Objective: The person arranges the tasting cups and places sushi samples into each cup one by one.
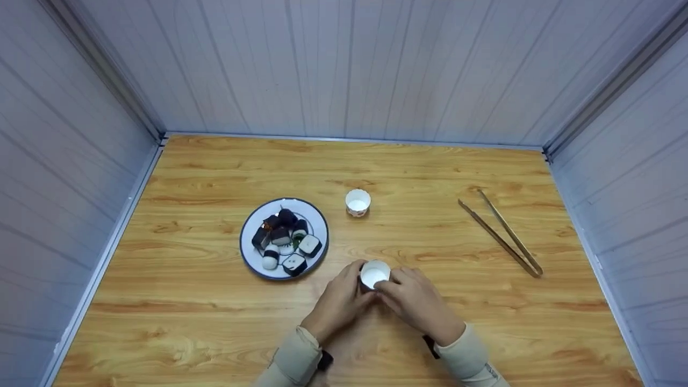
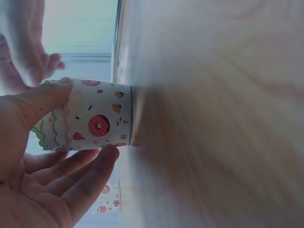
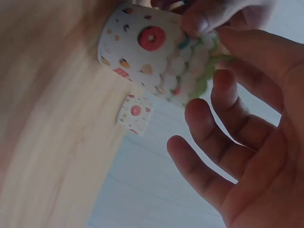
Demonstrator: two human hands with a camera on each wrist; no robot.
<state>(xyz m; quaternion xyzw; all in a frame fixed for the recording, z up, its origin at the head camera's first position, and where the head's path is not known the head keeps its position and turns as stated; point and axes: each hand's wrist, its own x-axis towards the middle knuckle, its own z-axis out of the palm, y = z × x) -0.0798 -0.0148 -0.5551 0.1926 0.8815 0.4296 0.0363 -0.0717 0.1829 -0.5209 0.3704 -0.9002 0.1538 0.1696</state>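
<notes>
From my remote seat I see the left hand [image 1: 337,299] curled around the stack of paper cups [image 2: 102,109], its thumb on one side and its fingers on the other. The stack is close in front of the person, mouth upward, and its base seems to touch the table [image 1: 215,322]. The right hand [image 1: 422,302] is at the mouth: thumb and forefinger appear to pinch the scalloped rim, while its other fingers are loosely bent and hold nothing. I judge that the step in hand is to part one cup from the nested ones; the next move, I think, calls for a steady left grip and a gentle pull on only one rim, because thin paper may crumple. Farther away, the plate [image 1: 248,241] with food pieces [image 1: 280,236] is to the left, and the tongs [image 1: 497,237] lie to the right, arms spread. Beyond the stack, a single cup [image 1: 358,203] stands upright.
</notes>
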